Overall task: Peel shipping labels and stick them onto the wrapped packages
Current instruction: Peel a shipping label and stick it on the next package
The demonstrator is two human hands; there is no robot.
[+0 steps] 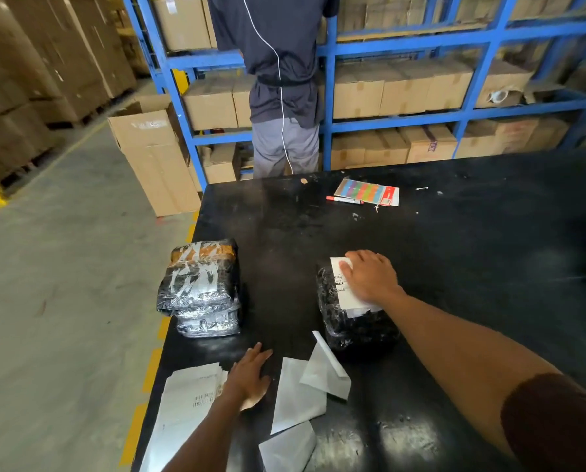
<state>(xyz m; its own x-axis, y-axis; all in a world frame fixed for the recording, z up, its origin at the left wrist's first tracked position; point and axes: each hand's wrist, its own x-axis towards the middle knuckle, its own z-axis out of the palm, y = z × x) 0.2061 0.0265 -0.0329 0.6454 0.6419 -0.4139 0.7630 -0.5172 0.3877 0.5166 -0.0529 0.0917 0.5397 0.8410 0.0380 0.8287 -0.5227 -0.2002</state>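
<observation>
3 wrapped pkgs (356,321), 3 backing sheets (298,400), 1 marker (344,199), 2 hands (369,277).

head view looks down and forward over the table (454,267).

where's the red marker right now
The red marker lies at the far side of the black table, just in front of the pack of coloured sticky notes, well beyond both hands.

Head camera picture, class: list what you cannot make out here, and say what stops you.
- Label print: partly under the right hand, the rest blurred.
- Stack of labels: text too small; bottom cut by the frame edge.
- Lower package at left: top hidden by the package on it.
</observation>
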